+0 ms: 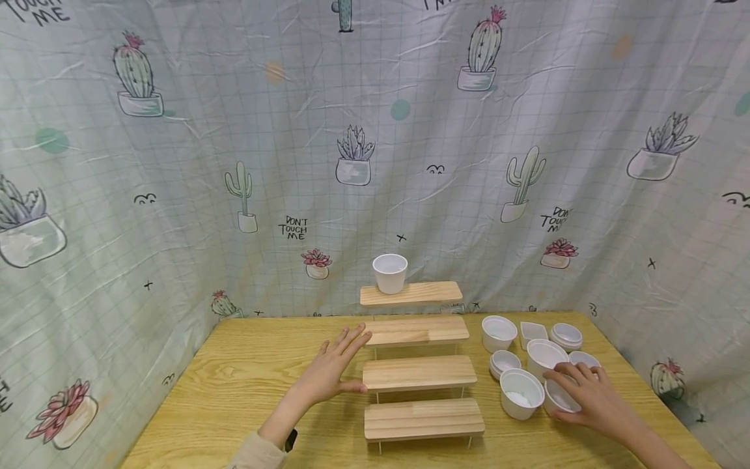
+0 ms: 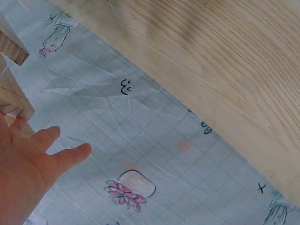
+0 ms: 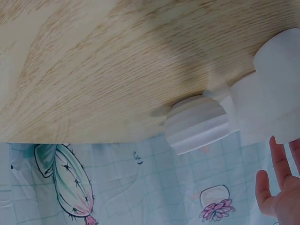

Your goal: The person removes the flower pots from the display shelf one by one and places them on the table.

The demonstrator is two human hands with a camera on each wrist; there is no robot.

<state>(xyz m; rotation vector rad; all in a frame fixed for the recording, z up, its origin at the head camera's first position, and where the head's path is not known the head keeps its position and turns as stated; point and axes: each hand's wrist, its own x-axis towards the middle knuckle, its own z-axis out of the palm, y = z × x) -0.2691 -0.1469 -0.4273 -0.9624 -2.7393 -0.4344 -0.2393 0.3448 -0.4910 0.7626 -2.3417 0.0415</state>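
My left hand [image 1: 331,370] is spread at the left ends of a stepped wooden stand [image 1: 418,374], its fingertips right at the boards' edges. The left wrist view shows that hand [image 2: 28,164] with its fingers apart beside a board end [image 2: 16,101]. My right hand [image 1: 594,400] grips a white plastic pot [image 1: 559,396] among a cluster on the right, thumb on the near side and fingers over the far rim. In the right wrist view, two fingers [image 3: 280,161] reach up to a white pot [image 3: 281,89]. Another white pot [image 1: 390,275] stands upright on the top board.
Around the right hand stand several white containers: a round tub [image 1: 499,332], a square pot [image 1: 533,332], a ridged jar [image 1: 566,336], a small jar [image 1: 504,363] and a near pot [image 1: 520,394]. A cactus-print curtain [image 1: 281,143] hangs behind the wooden table [image 1: 246,365].
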